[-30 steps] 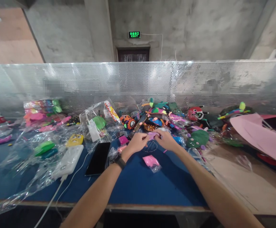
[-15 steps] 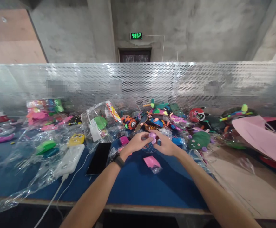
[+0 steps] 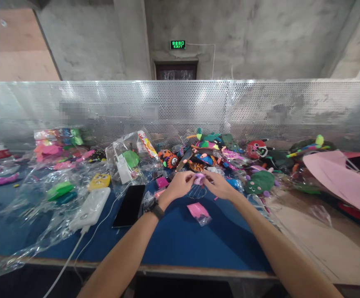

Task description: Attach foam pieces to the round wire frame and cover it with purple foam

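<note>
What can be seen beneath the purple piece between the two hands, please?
Beneath the purple piece, part of a clear, curved item shows; the piece covers its far part, which cannot be seen.

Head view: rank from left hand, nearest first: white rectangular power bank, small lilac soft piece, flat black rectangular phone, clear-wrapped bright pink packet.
From the left hand:
1. Small lilac soft piece: at its fingertips.
2. Clear-wrapped bright pink packet: nearer the wearer, slightly right.
3. Flat black rectangular phone: left.
4. White rectangular power bank: farther left, past the phone.
</note>
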Demonstrator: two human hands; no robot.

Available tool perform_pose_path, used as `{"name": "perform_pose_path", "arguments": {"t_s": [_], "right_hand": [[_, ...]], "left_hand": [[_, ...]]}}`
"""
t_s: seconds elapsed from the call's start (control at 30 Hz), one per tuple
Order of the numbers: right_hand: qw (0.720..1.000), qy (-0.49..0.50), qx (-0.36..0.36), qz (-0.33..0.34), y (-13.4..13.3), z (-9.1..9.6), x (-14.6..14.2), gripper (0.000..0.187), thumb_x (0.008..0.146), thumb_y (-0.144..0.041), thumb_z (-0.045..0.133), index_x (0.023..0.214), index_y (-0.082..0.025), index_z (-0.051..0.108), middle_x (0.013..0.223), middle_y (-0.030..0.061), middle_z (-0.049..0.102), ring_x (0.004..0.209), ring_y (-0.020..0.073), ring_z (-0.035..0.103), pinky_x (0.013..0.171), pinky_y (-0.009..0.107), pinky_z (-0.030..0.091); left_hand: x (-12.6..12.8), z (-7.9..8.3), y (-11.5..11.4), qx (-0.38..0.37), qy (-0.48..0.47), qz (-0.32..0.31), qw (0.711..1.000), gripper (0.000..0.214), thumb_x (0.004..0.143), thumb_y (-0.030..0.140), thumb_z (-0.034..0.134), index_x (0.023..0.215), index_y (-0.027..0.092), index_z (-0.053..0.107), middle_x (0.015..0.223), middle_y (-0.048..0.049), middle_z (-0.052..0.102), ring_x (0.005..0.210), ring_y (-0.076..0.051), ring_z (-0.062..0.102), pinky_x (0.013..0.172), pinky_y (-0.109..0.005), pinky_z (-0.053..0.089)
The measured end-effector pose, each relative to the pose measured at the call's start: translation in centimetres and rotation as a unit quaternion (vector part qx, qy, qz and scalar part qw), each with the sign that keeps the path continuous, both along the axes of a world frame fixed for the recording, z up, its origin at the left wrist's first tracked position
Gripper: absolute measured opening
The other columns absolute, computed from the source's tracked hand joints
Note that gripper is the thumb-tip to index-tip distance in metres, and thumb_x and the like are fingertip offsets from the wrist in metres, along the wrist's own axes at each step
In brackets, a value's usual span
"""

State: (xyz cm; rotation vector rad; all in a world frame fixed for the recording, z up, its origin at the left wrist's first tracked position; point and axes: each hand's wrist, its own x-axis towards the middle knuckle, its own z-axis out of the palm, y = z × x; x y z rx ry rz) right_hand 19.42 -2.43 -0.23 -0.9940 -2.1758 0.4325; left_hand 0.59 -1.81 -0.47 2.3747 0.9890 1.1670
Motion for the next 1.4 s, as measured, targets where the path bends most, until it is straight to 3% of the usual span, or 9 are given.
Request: {"name": "perform_pose_path", "arguments": {"t_s": [0.1,0.3,0.43,0.73,0.87,1.03,1.13,1.23,1.4], "right_hand": [[1.0,-0.015,0.014,-0.01,0.4,-0.1,0.4,0.018,0.087,-0.024,0.044,0.086,-0.017,0.06,0.073,0.0031,0.066,0.065,0.0153,0.059,0.062,0.027,0.046],[1.0,-0.011,-0.004,0.003,0.5,-0.8,0.3,0.037,0.083,-0.035,0.055,0.116,-0.019,0.053,0.088,0.0052,0.065,0.072,0.0172,0.059,0.064,0.029,0.046],[0.999,-0.015,0.022,-0.031,0.4,-0.7,-0.1,0.03,0.088,-0.043,0.047,0.099,-0.018,0.058,0.081,0.0038,0.064,0.065,0.0153,0.056,0.061,0.027,0.043],[0.987,-0.043,0.104,-0.11,1.5,-0.9,0.4,0.019,0.085,-0.026,0.045,0.071,-0.018,0.055,0.06,-0.0003,0.055,0.056,0.0131,0.048,0.056,0.024,0.036],[0.993,-0.033,0.098,-0.065,1.5,-1.2,0.5,0.013,0.083,-0.021,0.046,0.083,-0.017,0.059,0.072,0.0028,0.062,0.064,0.0152,0.054,0.063,0.026,0.04],[1.0,0.009,0.02,0.009,1.0,-1.3,0.2,0.03,0.083,-0.027,0.053,0.112,-0.019,0.053,0.098,0.0053,0.063,0.076,0.0171,0.058,0.07,0.03,0.046],[0.999,0.037,-0.015,0.01,0.5,-1.0,-0.2,0.025,0.09,-0.038,0.044,0.104,-0.019,0.055,0.089,0.0036,0.063,0.071,0.0156,0.058,0.066,0.028,0.046],[0.999,0.04,0.005,-0.021,0.4,-0.7,-0.5,0.03,0.094,-0.042,0.036,0.089,-0.019,0.054,0.078,0.0024,0.063,0.066,0.0146,0.058,0.064,0.027,0.045],[0.992,0.01,0.093,-0.08,1.3,-1.1,-0.4,0.027,0.094,-0.038,0.037,0.084,-0.019,0.054,0.069,0.0023,0.06,0.059,0.0157,0.055,0.06,0.028,0.043]], "left_hand": [[0.3,-0.3,0.1,0.019,0.013,0.023,0.999,0.025,0.088,0.026,0.044,0.087,0.014,0.066,0.076,-0.005,0.067,0.065,-0.014,0.057,0.062,-0.023,0.04],[-0.2,-0.6,0.6,0.03,0.002,0.07,0.997,0.025,0.086,0.026,0.045,0.095,0.016,0.066,0.077,-0.0047,0.067,0.063,-0.014,0.057,0.061,-0.024,0.041],[-0.1,-0.2,0.3,0.029,0.006,0.067,0.997,0.026,0.087,0.028,0.045,0.097,0.016,0.066,0.082,-0.005,0.069,0.069,-0.015,0.059,0.067,-0.025,0.044],[0.5,0.4,-1.2,-0.015,-0.018,-0.025,0.999,0.038,0.091,0.04,0.041,0.116,0.02,0.062,0.114,-0.006,0.065,0.1,-0.02,0.06,0.088,-0.029,0.043],[0.3,0.1,-1.2,-0.055,-0.007,-0.009,0.998,0.044,0.086,0.049,0.048,0.117,0.02,0.059,0.109,-0.0074,0.066,0.092,-0.02,0.061,0.08,-0.029,0.045],[0.1,-0.3,-0.3,-0.029,0.019,0.032,0.999,0.039,0.085,0.047,0.05,0.105,0.016,0.063,0.095,-0.0088,0.068,0.082,-0.02,0.061,0.074,-0.028,0.043],[0.1,-0.4,0.0,0.007,0.048,0.045,0.998,0.03,0.088,0.039,0.046,0.09,0.015,0.065,0.081,-0.0066,0.068,0.068,-0.017,0.057,0.066,-0.026,0.041],[0.2,-0.5,0.1,0.02,0.063,0.041,0.997,0.028,0.09,0.029,0.041,0.084,0.016,0.065,0.075,-0.0061,0.067,0.063,-0.016,0.055,0.064,-0.025,0.039],[0.5,-0.7,0.2,0.007,0.017,0.022,1.0,0.029,0.089,0.028,0.042,0.099,0.016,0.067,0.084,-0.0071,0.068,0.071,-0.017,0.059,0.07,-0.027,0.042]]}}
